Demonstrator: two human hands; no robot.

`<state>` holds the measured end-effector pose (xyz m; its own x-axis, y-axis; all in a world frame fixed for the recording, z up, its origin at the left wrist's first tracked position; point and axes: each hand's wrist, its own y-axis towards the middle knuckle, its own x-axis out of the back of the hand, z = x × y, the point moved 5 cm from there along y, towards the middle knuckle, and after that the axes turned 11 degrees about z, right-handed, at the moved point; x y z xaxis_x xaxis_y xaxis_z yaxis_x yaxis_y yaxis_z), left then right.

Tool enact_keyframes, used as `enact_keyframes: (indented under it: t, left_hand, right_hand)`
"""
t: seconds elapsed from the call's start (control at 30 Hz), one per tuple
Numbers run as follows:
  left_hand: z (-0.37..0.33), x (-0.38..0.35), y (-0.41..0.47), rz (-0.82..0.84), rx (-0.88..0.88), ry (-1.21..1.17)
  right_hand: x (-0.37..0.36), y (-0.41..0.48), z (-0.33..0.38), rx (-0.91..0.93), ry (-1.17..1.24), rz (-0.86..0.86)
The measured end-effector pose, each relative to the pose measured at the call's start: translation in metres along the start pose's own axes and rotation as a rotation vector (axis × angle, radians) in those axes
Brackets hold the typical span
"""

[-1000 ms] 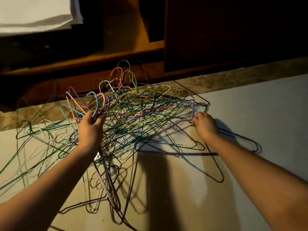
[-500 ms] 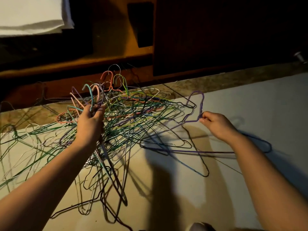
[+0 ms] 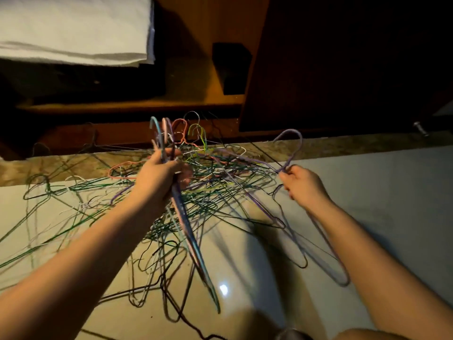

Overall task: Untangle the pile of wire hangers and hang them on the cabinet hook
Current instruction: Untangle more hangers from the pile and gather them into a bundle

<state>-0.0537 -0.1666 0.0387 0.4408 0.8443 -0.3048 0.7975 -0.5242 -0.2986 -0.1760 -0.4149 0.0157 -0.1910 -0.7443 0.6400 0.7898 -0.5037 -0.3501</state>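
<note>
A tangled pile of wire hangers (image 3: 220, 190) in green, black, pink, white and purple lies on the pale tiled floor (image 3: 380, 192). My left hand (image 3: 159, 177) grips a bunch of several hangers (image 3: 186, 231) by their necks, hooks pointing up, bodies hanging down over the pile. My right hand (image 3: 301, 185) pinches the neck of a purple hanger (image 3: 291, 148), its hook raised above the pile and its body trailing down to the right. No cabinet hook is in view.
A dark wooden cabinet (image 3: 343, 65) stands behind the pile, with an open lower shelf (image 3: 127, 106) to its left. Folded white cloth (image 3: 73, 28) lies at the top left. A stone sill (image 3: 343, 146) runs along the cabinet base. A small metal stud (image 3: 420, 127) sticks out at right.
My left hand has lifted its bunch of hangers higher. My right hand has pulled the purple hanger up and to the right, partly out of the pile.
</note>
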Motion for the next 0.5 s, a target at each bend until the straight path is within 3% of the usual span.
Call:
enact_keyframes:
  t: [0.17, 0.3, 0.5]
  left_hand:
    - [0.004, -0.013, -0.029, 0.072, 0.019, -0.015]
    - [0.006, -0.016, -0.049, 0.096, 0.013, -0.054]
    - [-0.003, -0.018, -0.057, 0.116, -0.003, -0.121]
  right_hand:
    - [-0.053, -0.025, 0.056, 0.084, 0.418, 0.187]
    - [-0.088, -0.051, 0.097, 0.17, 0.552, 0.29]
    - [-0.104, -0.067, 0.123, 0.179, 0.634, 0.296]
